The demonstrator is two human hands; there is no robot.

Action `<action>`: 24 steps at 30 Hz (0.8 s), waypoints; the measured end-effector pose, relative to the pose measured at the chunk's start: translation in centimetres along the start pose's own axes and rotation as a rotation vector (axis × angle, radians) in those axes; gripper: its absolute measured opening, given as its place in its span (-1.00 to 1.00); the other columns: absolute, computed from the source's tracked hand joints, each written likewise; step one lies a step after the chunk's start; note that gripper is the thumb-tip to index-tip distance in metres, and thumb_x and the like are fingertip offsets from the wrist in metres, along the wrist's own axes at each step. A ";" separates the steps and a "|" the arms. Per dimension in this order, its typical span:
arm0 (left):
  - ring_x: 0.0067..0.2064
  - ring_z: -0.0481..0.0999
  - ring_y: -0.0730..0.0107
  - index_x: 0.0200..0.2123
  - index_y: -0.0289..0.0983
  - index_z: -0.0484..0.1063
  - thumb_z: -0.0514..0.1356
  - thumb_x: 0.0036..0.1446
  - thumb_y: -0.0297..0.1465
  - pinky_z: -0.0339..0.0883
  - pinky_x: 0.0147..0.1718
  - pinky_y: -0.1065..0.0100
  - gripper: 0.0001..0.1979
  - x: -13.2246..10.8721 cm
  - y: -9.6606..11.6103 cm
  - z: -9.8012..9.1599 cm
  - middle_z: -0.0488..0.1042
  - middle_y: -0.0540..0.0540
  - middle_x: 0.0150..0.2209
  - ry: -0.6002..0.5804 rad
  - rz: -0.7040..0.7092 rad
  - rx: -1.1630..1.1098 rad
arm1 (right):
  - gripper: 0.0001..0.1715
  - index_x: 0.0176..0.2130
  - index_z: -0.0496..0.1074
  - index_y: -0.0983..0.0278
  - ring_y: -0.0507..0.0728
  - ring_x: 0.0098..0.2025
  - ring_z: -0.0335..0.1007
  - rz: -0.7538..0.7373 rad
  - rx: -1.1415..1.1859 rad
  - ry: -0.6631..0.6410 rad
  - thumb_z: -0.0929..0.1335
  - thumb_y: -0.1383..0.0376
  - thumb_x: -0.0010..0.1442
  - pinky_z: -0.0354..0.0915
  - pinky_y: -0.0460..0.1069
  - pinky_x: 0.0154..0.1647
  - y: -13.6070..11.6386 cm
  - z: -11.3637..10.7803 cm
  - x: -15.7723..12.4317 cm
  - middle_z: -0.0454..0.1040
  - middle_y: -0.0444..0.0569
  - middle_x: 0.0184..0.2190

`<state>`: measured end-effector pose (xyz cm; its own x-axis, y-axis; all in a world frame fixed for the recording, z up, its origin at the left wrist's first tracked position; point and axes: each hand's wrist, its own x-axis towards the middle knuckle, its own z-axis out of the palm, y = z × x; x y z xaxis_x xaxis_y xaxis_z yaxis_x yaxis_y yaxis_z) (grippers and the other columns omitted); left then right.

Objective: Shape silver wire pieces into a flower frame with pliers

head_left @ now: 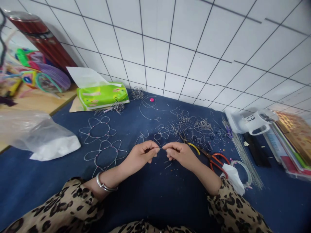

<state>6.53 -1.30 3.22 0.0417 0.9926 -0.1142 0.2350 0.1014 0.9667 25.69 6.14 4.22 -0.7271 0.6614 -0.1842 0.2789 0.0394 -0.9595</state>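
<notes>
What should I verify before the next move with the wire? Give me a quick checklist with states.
1. Left hand and right hand close together, fingertips pinched: ok.
2. Thin wire seated properly between the fingertips: cannot tell, too fine to see.
3. Yellow-handled pliers lying near the right hand: ok.
4. Red-handled scissors in plain sight: not ok, partly hidden by the right forearm and white paper.
5. Loose wire beyond the hands untangled: not ok, heaped and crossing.
6. Upper wire flower apart from the left arm: ok.
</notes>
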 end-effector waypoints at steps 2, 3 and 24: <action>-0.56 0.30 0.58 -0.36 -0.28 0.35 0.06 0.15 -0.26 0.21 -0.51 0.47 -0.79 0.0 -0.1 0.0 0.36 0.04 -0.48 0.009 0.003 -0.040 | -0.72 -0.15 0.41 0.24 -0.03 -0.48 0.33 -0.035 -0.096 0.076 0.22 0.24 0.18 0.29 -0.09 -0.38 -0.1 -0.2 -0.1 0.38 -0.14 -0.48; -0.56 0.30 0.58 -0.35 -0.28 0.35 0.06 0.15 -0.26 0.20 -0.52 0.48 -0.79 0.0 -0.1 0.0 0.35 0.04 -0.49 0.020 0.002 -0.059 | -0.73 -0.16 0.41 0.24 -0.02 -0.47 0.34 -0.061 -0.165 0.124 0.21 0.25 0.19 0.29 -0.08 -0.37 -0.3 -0.3 -0.2 0.38 -0.14 -0.48; -0.50 0.36 0.55 -0.25 -0.29 0.47 0.13 0.10 -0.32 0.31 -0.49 0.44 -0.79 -0.5 -0.2 0.7 0.38 -0.06 -0.34 -0.029 0.061 -0.190 | -0.78 -0.20 0.42 0.22 0.03 -0.27 0.37 -0.449 -0.609 0.316 0.25 0.37 0.17 0.25 -0.06 -0.20 -1.7 0.9 -0.6 0.47 -0.07 -0.33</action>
<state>7.11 -1.85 2.94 0.0793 0.9952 -0.0577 0.0438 0.0544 0.9976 25.06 5.03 5.72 -0.6648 0.6623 0.3455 0.3612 0.6899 -0.6273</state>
